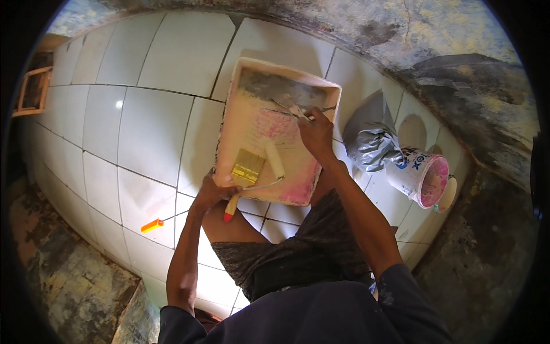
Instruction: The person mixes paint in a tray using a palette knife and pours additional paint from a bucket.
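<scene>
I have a cream plastic paint tray (pixel 226 132), stained pink and grey, over my lap. My left hand (pixel 215 190) is closed on its lower-left rim, beside a wide paintbrush (pixel 247 166) with a red-tipped wooden handle. My right hand (pixel 315 132) grips a scraper (pixel 295 110), its blade over the grey upper part of the tray. A white roller (pixel 274 160) rests in the tray; its wire runs under my left hand. An orange plastic handle (pixel 152 225) shows to the left of my arm, on a thin wire.
A crumpled grey bag (pixel 372 143) and a pink-stained white bucket (pixel 412 178) with lettering stand on the white tiled floor (pixel 149 137) at right. A wooden frame (pixel 35 92) is at far left. Mottled, weathered walls (pixel 458 86) border the tiles.
</scene>
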The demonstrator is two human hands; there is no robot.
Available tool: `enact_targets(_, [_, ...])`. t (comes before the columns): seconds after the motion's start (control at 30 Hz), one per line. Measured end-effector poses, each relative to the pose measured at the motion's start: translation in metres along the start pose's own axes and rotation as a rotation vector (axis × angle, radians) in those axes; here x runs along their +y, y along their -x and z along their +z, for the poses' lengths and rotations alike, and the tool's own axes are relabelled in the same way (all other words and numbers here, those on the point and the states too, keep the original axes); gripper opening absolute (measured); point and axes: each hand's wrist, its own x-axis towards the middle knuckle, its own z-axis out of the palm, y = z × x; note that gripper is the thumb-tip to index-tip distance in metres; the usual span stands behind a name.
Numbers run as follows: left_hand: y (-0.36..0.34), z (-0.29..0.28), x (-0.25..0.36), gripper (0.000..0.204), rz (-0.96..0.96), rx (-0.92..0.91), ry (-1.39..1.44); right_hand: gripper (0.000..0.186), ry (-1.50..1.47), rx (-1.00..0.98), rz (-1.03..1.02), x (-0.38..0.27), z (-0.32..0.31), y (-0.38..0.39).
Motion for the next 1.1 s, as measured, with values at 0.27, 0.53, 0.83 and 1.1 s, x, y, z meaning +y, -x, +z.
enact_targets(0.27, [0.002, -0.001, 0.011, 0.058, 0.044, 0.05, -0.022, 0.018, -0.005, 0.263, 0.177, 0.033, -0.021, 0.039])
enact_targets(0.53, [0.006, 0.006, 0.014, 0.069, -0.045, 0.046, -0.006, 0.016, -0.141, 0.28, 0.109, 0.016, 0.008, 0.048])
enact_targets(0.83, [-0.001, 0.004, 0.003, 0.077, 0.086, 0.032, 0.018, 0.016, -0.177, 0.252, 0.082, 0.025, 0.013, 0.045])
enact_targets(1.1, [-0.002, -0.001, -0.003, 0.079, 0.038, 0.005, 0.05, 0.017, -0.134, 0.314, 0.122, 0.019, 0.005, 0.052])
